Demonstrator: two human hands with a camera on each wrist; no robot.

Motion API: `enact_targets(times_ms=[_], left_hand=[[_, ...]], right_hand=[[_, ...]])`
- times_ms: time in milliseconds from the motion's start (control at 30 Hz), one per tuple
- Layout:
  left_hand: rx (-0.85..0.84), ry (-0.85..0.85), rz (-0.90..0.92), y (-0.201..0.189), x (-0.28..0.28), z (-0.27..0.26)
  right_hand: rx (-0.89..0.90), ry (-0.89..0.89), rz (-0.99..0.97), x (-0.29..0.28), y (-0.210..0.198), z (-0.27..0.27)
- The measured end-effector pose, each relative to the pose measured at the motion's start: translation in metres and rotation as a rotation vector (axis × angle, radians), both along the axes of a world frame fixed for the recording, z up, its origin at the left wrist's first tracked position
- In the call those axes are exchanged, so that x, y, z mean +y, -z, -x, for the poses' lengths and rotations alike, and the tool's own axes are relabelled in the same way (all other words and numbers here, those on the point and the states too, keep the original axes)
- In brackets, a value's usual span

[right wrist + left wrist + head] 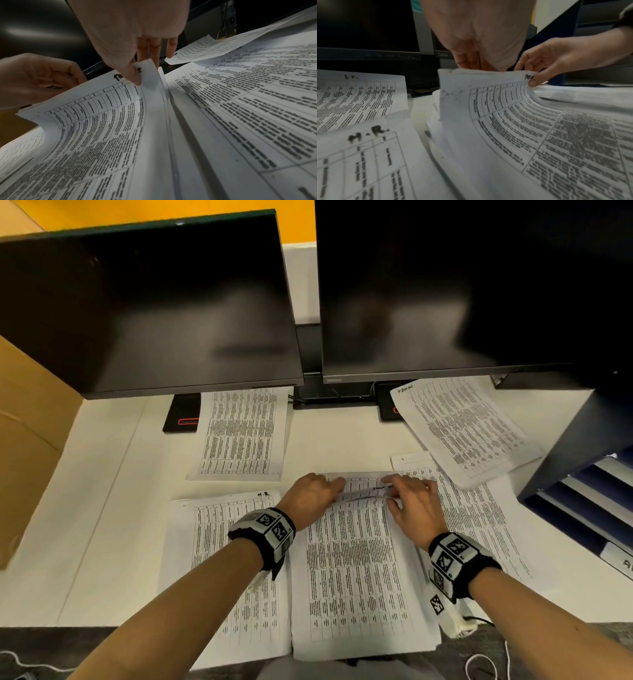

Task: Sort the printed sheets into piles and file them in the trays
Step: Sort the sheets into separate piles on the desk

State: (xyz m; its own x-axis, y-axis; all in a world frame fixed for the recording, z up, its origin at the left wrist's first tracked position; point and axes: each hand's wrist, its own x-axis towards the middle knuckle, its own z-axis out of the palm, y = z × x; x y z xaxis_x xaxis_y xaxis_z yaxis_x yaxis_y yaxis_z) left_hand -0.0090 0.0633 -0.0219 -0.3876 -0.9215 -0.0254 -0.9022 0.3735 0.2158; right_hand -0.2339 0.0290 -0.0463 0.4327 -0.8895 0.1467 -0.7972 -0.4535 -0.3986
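Middle pile of printed sheets, white pages of dense tables, at the tabletop's near edge; your left hand and right hand each pinch a far corner, curling the top sheets upward. Trays at right edge.

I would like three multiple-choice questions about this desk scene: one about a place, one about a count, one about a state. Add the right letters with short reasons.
1. Where does the H.R. pile lie, seen from the middle pile?
A. Left
B. Right
C. Under it

2. How many monitors stand on the desk?
A. One
B. Two
C. Three

3. How is the middle pile's far edge?
A. Flat
B. Lifted by both hands
C. Torn off

Answers:
1 A, it lies beside the left hand.
2 B, the left monitor and the right monitor.
3 B, the right hand pinches it too.
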Motion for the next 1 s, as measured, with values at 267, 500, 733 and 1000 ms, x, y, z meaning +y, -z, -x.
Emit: enact_targets(times_ms=[267, 500, 733, 1000], left_hand=[[0.457, -0.329, -0.363, -0.010, -0.005, -0.006], [0.352, -0.302, -0.394, -0.012, -0.011, -0.006], [0.225, -0.166, 0.035, -0.070, -0.005, -0.014], [0.276, -0.607, 0.024, -0.145, -0.021, -0.174]], right_hand=[[-0.003, 0.066, 0.070, 0.008, 0.005, 0.008], [0.041, 0.062, 0.073, 0.007, 0.001, 0.008], [0.032, -0.006, 0.025, 0.000, -0.006, 0.012], [0.087, -0.068, -0.077, -0.009, -0.007, 0.011]])
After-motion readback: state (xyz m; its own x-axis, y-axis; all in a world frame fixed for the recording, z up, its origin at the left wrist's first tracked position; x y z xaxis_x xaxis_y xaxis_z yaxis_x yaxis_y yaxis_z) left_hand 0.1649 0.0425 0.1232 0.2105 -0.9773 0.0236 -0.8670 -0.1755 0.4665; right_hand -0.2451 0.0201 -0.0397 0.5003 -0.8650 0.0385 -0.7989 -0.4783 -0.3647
